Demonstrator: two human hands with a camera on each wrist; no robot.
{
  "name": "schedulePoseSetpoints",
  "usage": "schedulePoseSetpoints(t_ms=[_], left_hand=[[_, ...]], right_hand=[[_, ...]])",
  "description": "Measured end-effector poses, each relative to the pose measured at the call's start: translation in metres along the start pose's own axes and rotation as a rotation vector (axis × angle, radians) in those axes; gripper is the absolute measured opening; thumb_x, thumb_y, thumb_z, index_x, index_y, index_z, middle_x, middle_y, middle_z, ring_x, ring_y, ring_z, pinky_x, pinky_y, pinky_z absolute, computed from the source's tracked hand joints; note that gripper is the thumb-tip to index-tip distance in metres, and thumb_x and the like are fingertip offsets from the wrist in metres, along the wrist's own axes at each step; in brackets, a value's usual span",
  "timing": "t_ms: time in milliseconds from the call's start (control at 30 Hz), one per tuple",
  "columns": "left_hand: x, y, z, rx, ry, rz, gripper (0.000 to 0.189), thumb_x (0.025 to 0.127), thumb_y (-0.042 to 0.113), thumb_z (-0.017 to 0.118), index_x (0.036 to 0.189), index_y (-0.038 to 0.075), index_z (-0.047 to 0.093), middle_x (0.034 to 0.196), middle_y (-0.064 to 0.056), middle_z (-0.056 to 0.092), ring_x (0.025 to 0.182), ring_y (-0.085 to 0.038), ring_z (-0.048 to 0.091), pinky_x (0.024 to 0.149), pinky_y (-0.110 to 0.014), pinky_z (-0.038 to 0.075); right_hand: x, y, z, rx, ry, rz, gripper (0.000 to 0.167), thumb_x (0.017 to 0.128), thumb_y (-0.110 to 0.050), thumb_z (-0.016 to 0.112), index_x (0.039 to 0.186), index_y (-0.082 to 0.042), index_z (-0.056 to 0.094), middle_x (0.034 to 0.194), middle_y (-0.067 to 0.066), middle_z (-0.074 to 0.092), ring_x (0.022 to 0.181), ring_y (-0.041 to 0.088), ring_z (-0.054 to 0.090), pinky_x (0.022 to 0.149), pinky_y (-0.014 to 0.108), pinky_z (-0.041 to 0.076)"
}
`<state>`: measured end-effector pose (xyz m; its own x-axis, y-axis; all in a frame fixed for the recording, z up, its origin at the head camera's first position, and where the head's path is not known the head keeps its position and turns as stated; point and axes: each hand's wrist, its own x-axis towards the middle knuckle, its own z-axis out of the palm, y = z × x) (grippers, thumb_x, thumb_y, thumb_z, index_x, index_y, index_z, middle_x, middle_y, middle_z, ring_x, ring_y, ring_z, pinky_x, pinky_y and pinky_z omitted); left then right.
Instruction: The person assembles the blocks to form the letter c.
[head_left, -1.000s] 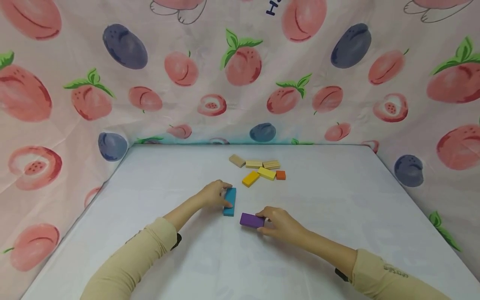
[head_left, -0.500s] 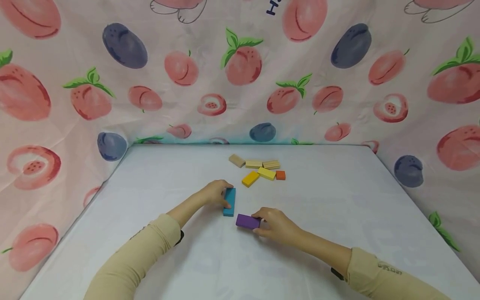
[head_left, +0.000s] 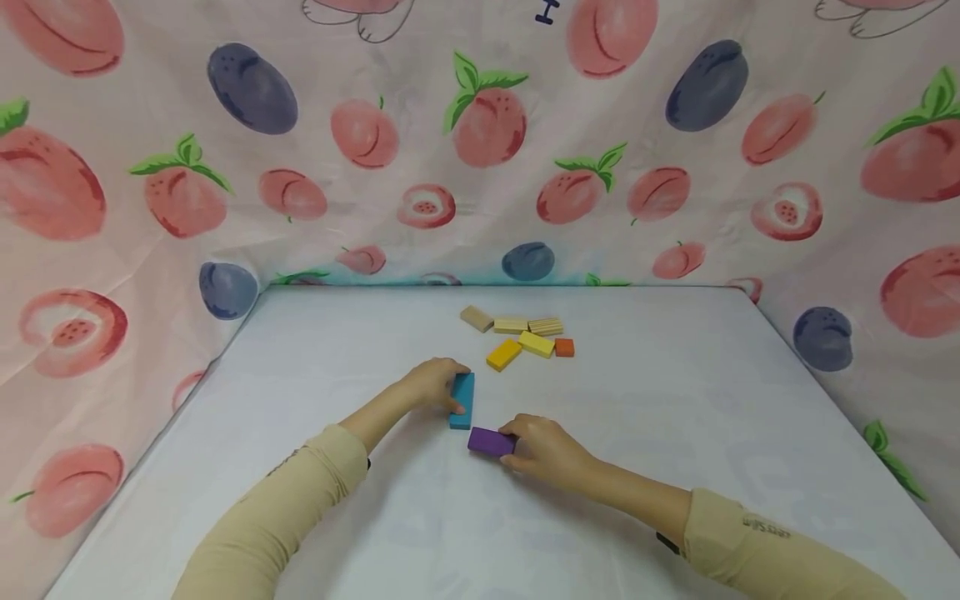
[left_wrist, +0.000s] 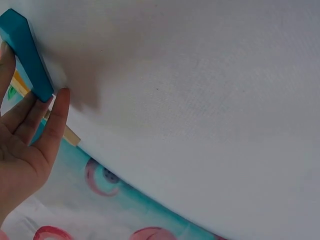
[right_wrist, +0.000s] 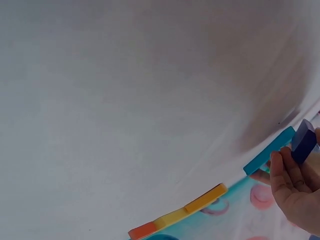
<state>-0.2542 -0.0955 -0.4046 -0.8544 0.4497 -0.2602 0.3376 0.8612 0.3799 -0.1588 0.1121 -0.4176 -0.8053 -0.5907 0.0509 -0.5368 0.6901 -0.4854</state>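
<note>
In the head view, a long blue block point(head_left: 465, 398) lies flat on the white table, pointing away from me. My left hand point(head_left: 427, 385) holds it from the left, thumb near its front part and fingers at the far end. A purple block point(head_left: 489, 442) sits just in front and to the right of the blue one. My right hand point(head_left: 553, 450) pinches its right end between thumb and fingers. The left wrist view has the blue block point(left_wrist: 30, 55) between thumb and fingers. From the right wrist, the purple block point(right_wrist: 303, 142) overlaps the blue block's end.
Farther back, three plain wooden blocks point(head_left: 511, 326) form a rough row. Before them lie an amber block point(head_left: 503, 355), a pale yellow block point(head_left: 537, 344) and a small orange-red block point(head_left: 565, 347). A fruit-printed cloth point(head_left: 360, 208) rises along the table's back and sides.
My right hand has slid the purple block leftward, closer to the blue block's near end. My left hand stays on the blue block, almost still. The head view has shifted slightly.
</note>
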Motion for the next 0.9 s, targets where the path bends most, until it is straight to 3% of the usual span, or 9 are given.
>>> schedulePoseSetpoints(t_ms=[367,567,667,800,900], left_hand=[[-0.002,0.002,0.000,0.038,-0.016,-0.011,0.069,0.076,0.025,0.079,0.135,0.005,0.050,0.138,-0.015,0.051,0.129,-0.032,0.046,0.108,-0.046,0.038],[0.000,0.001,0.002,0.044,-0.013,-0.013,0.068,0.076,0.025,0.079,0.135,0.005,0.050,0.138,-0.015,0.051,0.128,-0.031,0.047,0.108,-0.045,0.038],[0.001,0.001,0.002,0.031,-0.014,-0.016,0.068,0.076,0.025,0.079,0.135,0.006,0.050,0.138,-0.015,0.051,0.129,-0.031,0.046,0.108,-0.045,0.038],[0.001,0.002,0.001,0.026,-0.018,-0.017,0.069,0.076,0.025,0.079,0.135,0.006,0.050,0.138,-0.015,0.051,0.129,-0.031,0.046,0.107,-0.045,0.038],[0.000,0.002,0.001,0.036,-0.021,-0.024,0.069,0.076,0.025,0.079,0.135,0.006,0.050,0.138,-0.015,0.051,0.128,-0.031,0.047,0.107,-0.045,0.039]], right_hand=[[0.008,-0.008,0.008,-0.026,-0.024,0.030,0.030,0.078,-0.015,0.077,0.100,0.003,0.066,0.090,0.008,0.068,0.076,0.013,0.057,0.072,0.026,0.054],[0.011,-0.015,0.011,-0.075,-0.055,0.059,0.037,0.073,-0.030,0.081,0.090,0.000,0.068,0.077,0.003,0.064,0.065,0.009,0.048,0.062,0.018,0.046],[0.010,-0.017,0.011,-0.106,-0.061,0.029,0.045,0.071,-0.036,0.081,0.095,-0.001,0.066,0.080,0.004,0.064,0.067,0.009,0.050,0.063,0.019,0.047],[0.010,-0.016,0.010,-0.127,-0.105,-0.020,0.054,0.073,-0.032,0.081,0.114,-0.002,0.061,0.095,0.007,0.067,0.080,0.013,0.057,0.074,0.025,0.053],[0.011,-0.015,0.011,-0.139,-0.138,-0.055,0.054,0.076,-0.029,0.079,0.120,-0.003,0.060,0.101,0.008,0.066,0.085,0.014,0.057,0.077,0.026,0.053]])
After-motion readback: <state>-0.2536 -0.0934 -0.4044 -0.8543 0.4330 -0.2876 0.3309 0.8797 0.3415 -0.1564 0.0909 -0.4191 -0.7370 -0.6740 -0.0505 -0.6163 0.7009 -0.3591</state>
